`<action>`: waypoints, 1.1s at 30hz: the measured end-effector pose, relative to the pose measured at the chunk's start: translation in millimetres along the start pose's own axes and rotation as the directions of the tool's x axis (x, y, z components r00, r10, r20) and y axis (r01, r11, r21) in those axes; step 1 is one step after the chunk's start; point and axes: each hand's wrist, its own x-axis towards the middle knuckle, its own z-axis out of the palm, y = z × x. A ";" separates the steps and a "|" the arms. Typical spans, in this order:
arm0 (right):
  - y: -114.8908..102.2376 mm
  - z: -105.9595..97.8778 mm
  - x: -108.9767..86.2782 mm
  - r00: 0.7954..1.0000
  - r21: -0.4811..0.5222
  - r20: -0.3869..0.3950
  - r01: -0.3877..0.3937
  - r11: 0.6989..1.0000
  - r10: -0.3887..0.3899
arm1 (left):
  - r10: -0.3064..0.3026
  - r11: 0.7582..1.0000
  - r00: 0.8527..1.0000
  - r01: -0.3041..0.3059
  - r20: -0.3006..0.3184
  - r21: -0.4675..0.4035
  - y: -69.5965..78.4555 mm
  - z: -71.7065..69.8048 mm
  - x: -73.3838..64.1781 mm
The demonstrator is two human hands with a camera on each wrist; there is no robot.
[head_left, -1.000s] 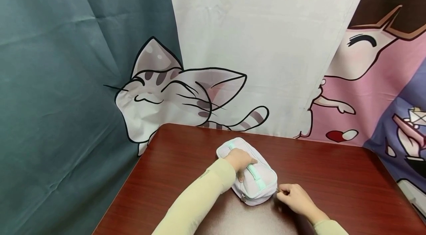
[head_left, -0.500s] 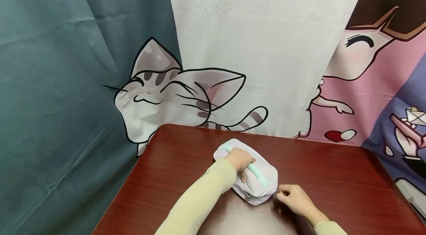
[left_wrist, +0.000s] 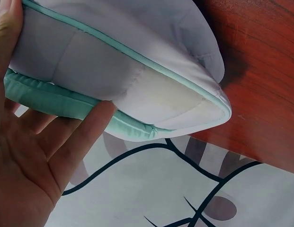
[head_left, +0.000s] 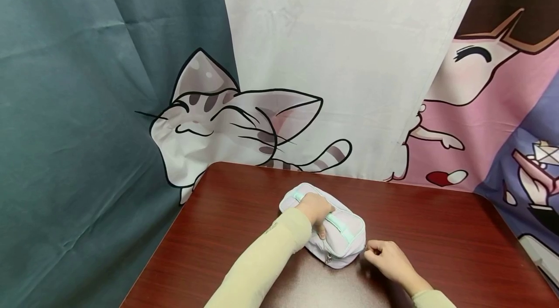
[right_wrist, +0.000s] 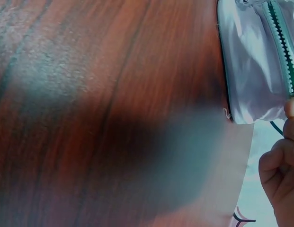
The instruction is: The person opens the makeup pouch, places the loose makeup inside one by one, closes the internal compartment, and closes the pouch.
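Note:
A pale lilac zip pouch (head_left: 345, 233) with mint piping and a mint strap handle (head_left: 338, 224) lies slantwise on the table. My left hand (head_left: 315, 208) holds it from above at the middle of the handle. In the left wrist view, fingers of the left hand (left_wrist: 28, 170) pass behind the mint strap, and one fingertip touches the fabric. At the pouch's near right corner, my right hand (head_left: 388, 259) pinches the zipper's end with curled fingers. The right wrist view shows the toothed zipper (right_wrist: 281, 45) running to those fingertips (right_wrist: 292, 108); the pull itself is mostly hidden.
The table (head_left: 436, 220) is dark red-brown wood with a glossy patch near the front. Behind it hangs a cloth backdrop (head_left: 349, 56) printed with a cartoon cat and figures. Another metal zipper pull (head_left: 328, 258) hangs at the pouch's near left corner.
The pouch has turned slightly under my left hand, its far end shifting left and its near side tilting more into view. My right hand has stayed almost in place at the corner.

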 end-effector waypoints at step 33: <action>-19.6 17.6 -8.7 0.989 -0.084 -0.038 -0.143 0.986 0.141 | -0.054 0.996 0.996 0.049 -0.064 -0.073 -1.8 7.1 3.3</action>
